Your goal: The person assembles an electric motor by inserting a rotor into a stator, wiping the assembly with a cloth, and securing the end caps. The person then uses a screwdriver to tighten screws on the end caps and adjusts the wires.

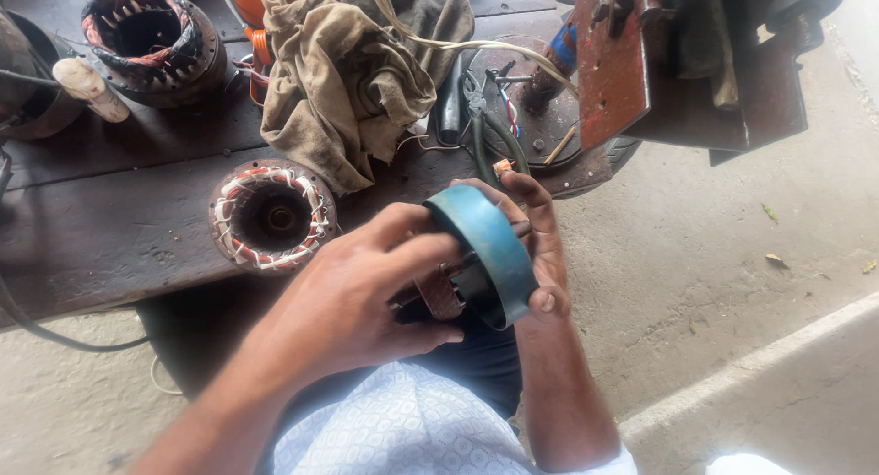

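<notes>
Over the person's lap, both hands grip a blue round motor cover: the left hand has its fingers clamped on the near rim, and the right hand curls its fingers around the far side. Just beyond, on the dark counter, a copper-wound stator lies near a dirty rag.

Bare forearms – a white patterned shirt below, its sleeve cuff at the right arm.
</notes>
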